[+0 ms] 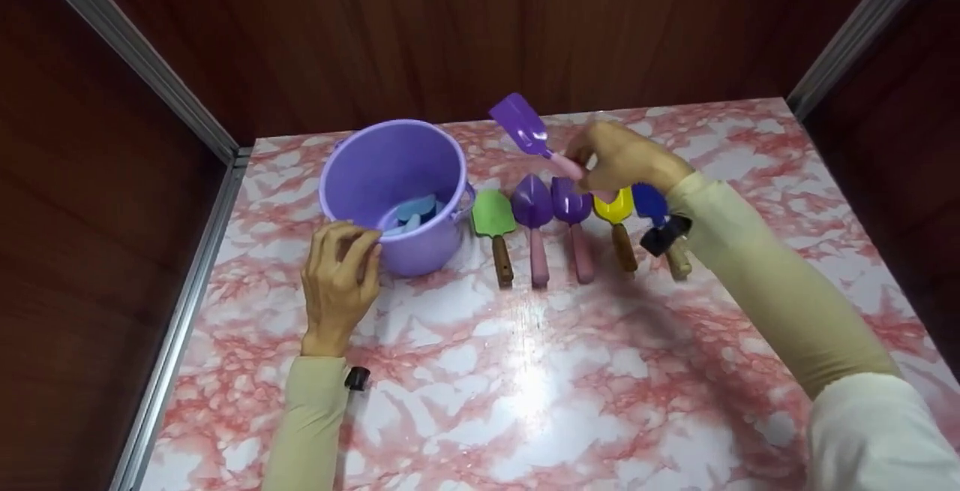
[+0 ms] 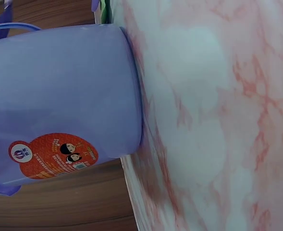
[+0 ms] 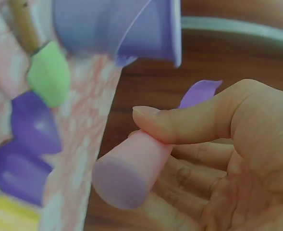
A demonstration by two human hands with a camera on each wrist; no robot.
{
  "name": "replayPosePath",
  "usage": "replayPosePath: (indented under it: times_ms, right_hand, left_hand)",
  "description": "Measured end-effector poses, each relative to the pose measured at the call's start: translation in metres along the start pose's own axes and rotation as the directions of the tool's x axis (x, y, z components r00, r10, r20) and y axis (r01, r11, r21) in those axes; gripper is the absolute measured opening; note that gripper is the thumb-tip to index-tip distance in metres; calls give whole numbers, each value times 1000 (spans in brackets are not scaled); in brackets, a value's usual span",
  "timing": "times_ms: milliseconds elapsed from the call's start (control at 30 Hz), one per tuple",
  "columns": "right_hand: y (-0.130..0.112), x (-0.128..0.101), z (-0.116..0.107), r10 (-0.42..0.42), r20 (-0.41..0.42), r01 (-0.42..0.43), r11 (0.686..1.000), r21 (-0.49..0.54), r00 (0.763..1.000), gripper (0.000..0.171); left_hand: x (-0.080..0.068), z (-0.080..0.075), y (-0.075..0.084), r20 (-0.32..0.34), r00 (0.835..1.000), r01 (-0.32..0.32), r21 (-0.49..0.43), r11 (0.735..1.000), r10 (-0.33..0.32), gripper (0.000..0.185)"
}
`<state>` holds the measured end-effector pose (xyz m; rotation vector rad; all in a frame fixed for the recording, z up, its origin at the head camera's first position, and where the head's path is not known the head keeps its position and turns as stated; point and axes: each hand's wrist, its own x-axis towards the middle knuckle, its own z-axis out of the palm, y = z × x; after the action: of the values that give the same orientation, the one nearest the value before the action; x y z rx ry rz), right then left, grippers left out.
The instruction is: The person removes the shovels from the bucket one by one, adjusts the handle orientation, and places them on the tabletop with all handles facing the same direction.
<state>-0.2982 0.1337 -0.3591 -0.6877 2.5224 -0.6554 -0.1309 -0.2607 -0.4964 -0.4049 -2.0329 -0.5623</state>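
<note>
1. Left hand [image 1: 339, 277]. A downward pull here could tip the purple bucket [image 1: 420, 254] towards the person, since the near rim would take the load. Back of the hand uppermost; bent fingers and thumb hold that rim.
2. Bucket interior. Blue tools [image 1: 416, 209] lie low inside; should the bucket tilt, they might slide against its wall.
3. Green shovel [image 1: 493, 213], flat on the table [image 1: 465, 416] just right of the bucket. A shifted bucket could push it askew.
4. Raised purple shovel [image 1: 521, 127], clear of the table, blade towards the bucket. A loosened grip could let the blade swing, or drop the tool onto the rounded purple shovel [image 1: 571, 202].
5. Right hand [image 1: 619, 157]. A lowered forearm might bring the black wrist device [image 1: 666, 234] against the blue shovel [image 1: 649, 203]. Thumb over the pink handle [image 3: 131, 168], fingers beneath, gripping it; forearm slanting in from lower right.
</note>
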Motion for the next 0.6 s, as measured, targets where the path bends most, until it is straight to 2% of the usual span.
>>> replayPosePath:
  times_ms: [200, 400, 600]
  right_hand:
    - [42, -18, 9, 43, -77, -39, 998, 42, 996, 38]
    - [81, -37, 20, 110, -98, -96, 985, 143, 989, 41]
    - [119, -56, 22, 234, -64, -209, 940, 268, 970, 49]
  left_hand:
    - [1, -3, 1, 11, 1000, 4, -3, 1000, -4, 15]
    - [4, -9, 1, 7, 998, -60, -2, 998, 60, 19]
    - [7, -16, 0, 27, 995, -90, -28, 996, 91, 29]
